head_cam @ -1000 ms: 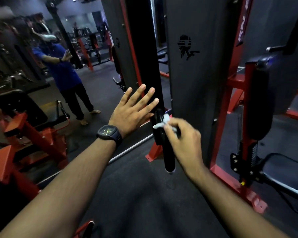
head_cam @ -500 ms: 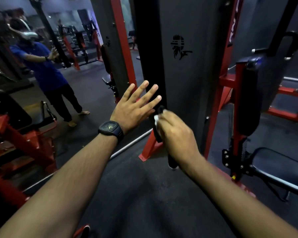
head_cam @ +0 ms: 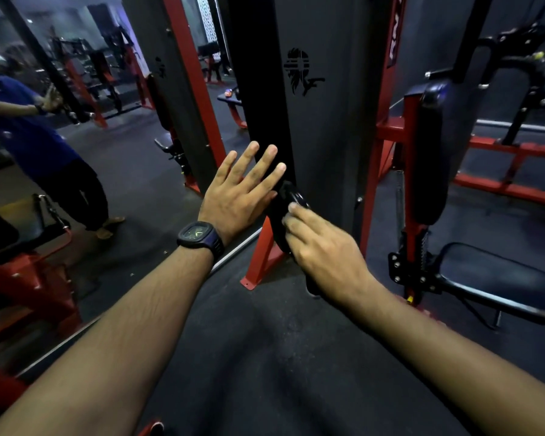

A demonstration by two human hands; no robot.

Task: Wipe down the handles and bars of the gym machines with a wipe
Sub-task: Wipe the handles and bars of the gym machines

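Gripped black handle (head_cam: 293,195) with curled right hand (head_cam: 324,256); held left hand (head_cam: 236,196) flat, fingers spread, just beside it.

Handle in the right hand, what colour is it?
Black. The handle shows best in the head view, just above the right hand.

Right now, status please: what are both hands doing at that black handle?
Left hand open, fingers spread, beside the black handle. Right hand gripping the handle; wipe not in sight. Nothing in the way.
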